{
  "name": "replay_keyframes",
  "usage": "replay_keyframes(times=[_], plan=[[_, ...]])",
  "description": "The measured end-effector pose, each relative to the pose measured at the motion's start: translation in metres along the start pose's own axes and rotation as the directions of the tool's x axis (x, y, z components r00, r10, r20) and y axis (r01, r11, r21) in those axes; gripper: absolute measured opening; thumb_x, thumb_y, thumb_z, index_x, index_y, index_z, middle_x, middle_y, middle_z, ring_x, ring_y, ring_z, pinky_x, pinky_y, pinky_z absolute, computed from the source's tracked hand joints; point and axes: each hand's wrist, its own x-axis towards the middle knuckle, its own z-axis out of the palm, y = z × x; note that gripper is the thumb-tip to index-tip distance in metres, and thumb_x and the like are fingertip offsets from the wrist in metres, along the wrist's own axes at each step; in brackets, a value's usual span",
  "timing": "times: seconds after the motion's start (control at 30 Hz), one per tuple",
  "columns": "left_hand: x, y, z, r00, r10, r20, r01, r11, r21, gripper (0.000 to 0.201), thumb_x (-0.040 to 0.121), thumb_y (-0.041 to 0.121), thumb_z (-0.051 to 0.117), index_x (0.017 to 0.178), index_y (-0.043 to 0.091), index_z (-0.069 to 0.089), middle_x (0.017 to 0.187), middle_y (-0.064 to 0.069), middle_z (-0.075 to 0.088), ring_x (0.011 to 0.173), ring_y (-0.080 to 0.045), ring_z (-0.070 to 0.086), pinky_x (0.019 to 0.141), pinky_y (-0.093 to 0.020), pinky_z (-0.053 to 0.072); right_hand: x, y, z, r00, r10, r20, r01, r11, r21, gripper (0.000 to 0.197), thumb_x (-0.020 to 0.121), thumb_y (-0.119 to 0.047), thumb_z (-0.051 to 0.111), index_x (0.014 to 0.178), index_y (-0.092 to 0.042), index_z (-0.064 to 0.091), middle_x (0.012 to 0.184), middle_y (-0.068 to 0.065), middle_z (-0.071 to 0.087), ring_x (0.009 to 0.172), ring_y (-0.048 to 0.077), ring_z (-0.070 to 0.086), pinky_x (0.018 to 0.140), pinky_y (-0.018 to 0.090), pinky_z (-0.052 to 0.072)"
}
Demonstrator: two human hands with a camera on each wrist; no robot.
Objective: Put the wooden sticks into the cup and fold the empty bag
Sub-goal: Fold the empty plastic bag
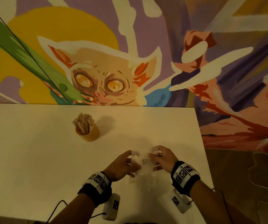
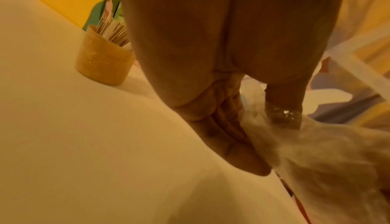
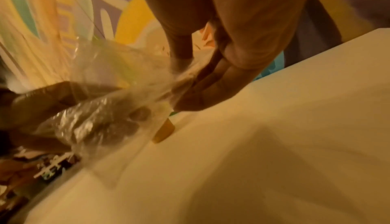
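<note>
A tan cup (image 1: 88, 132) stands on the white table (image 1: 33, 159), packed with upright wooden sticks (image 1: 83, 122). The cup (image 2: 104, 61) shows again in the left wrist view and partly, behind the bag, in the right wrist view (image 3: 164, 131). Nearer me, both hands hold a clear, crumpled plastic bag (image 1: 142, 165) just above the table. My left hand (image 1: 126, 164) pinches its left side, thumb against fingers, the bag (image 2: 316, 157) trailing right. My right hand (image 1: 160, 156) pinches the bag's (image 3: 101, 94) right side. The bag looks empty.
A painted mural wall (image 1: 114, 62) rises directly behind the table's far edge. The table's right edge (image 1: 202, 151) lies close to my right hand. Wrist bands with cables hang over the front edge (image 1: 57, 207).
</note>
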Motion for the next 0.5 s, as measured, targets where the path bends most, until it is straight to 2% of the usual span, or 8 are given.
replay_keyframes(times=[0.07, 0.17, 0.27, 0.33, 0.4, 0.47, 0.5], plan=[[0.011, -0.011, 0.006, 1.000, -0.027, -0.011, 0.027, 1.000, 0.011, 0.054, 0.087, 0.012, 0.076, 0.132, 0.023, 0.048, 0.096, -0.014, 0.068, 0.082, -0.027, 0.072, 0.077, -0.044, 0.062, 0.011, 0.012, -0.001, 0.998, 0.027, -0.051, -0.030, 0.998, -0.047, 0.031, 0.091, -0.016, 0.069, 0.119, -0.009, 0.057, 0.102, 0.027, 0.070, 0.071, 0.030, 0.068, 0.066, 0.046, 0.063], [0.027, -0.028, 0.013, 0.995, -0.091, -0.028, 0.091, 0.996, -0.010, 0.083, 0.077, 0.010, 0.085, 0.140, 0.033, 0.036, 0.113, -0.020, 0.066, 0.092, -0.039, 0.072, 0.077, -0.042, 0.063, 0.026, 0.030, -0.002, 0.990, 0.056, -0.126, -0.068, 0.993, -0.096, 0.026, 0.089, -0.019, 0.072, 0.111, -0.016, 0.058, 0.104, 0.027, 0.068, 0.070, 0.032, 0.069, 0.065, 0.048, 0.063], [0.037, -0.043, 0.018, 0.991, -0.115, -0.067, 0.114, 0.993, -0.020, 0.098, 0.072, 0.010, 0.089, 0.144, 0.036, 0.028, 0.120, -0.016, 0.061, 0.085, -0.030, 0.072, 0.073, -0.034, 0.063, 0.033, 0.041, -0.003, 0.976, 0.058, -0.210, -0.091, 0.984, -0.151, 0.036, 0.085, -0.022, 0.076, 0.112, -0.023, 0.051, 0.105, 0.020, 0.064, 0.076, 0.034, 0.071, 0.056, 0.036, 0.061], [0.040, -0.051, 0.019, 0.988, -0.100, -0.120, 0.107, 0.993, 0.058, 0.096, 0.069, 0.019, 0.092, 0.138, 0.039, 0.027, 0.122, -0.007, 0.059, 0.079, -0.027, 0.073, 0.072, -0.034, 0.062, 0.035, 0.045, -0.003, 0.969, 0.015, -0.246, -0.072, 0.972, -0.225, 0.051, 0.084, -0.019, 0.076, 0.116, -0.029, 0.038, 0.104, 0.011, 0.058, 0.079, 0.035, 0.070, 0.052, 0.030, 0.058], [0.042, -0.059, 0.021, 0.982, -0.058, -0.178, 0.087, 0.983, 0.160, 0.085, 0.071, 0.023, 0.090, 0.127, 0.037, 0.027, 0.124, 0.001, 0.055, 0.067, -0.020, 0.070, 0.068, -0.033, 0.061, 0.036, 0.049, -0.001, 0.969, -0.073, -0.235, -0.012, 0.939, -0.343, 0.058, 0.084, -0.016, 0.076, 0.113, -0.035, 0.030, 0.108, 0.006, 0.052, 0.077, 0.031, 0.067, 0.055, 0.029, 0.056], [0.045, -0.066, 0.023, 0.975, -0.016, -0.220, 0.071, 0.967, 0.244, 0.075, 0.076, 0.021, 0.086, 0.120, 0.034, 0.027, 0.126, 0.001, 0.053, 0.057, -0.015, 0.062, 0.062, -0.032, 0.058, 0.040, 0.053, -0.001, 0.970, -0.161, -0.182, 0.050, 0.864, -0.500, 0.050, 0.084, -0.015, 0.075, 0.107, -0.034, 0.035, 0.114, 0.003, 0.046, 0.076, 0.023, 0.062, 0.066, 0.034, 0.057], [0.046, -0.069, 0.023, 0.971, -0.006, -0.239, 0.073, 0.959, 0.273, 0.071, 0.078, 0.019, 0.084, 0.118, 0.034, 0.028, 0.124, 0.000, 0.054, 0.055, -0.016, 0.060, 0.060, -0.035, 0.057, 0.040, 0.054, -0.001, 0.975, -0.177, -0.133, 0.072, 0.820, -0.568, 0.041, 0.085, -0.016, 0.074, 0.104, -0.032, 0.041, 0.117, 0.001, 0.043, 0.077, 0.019, 0.061, 0.072, 0.036, 0.058]])
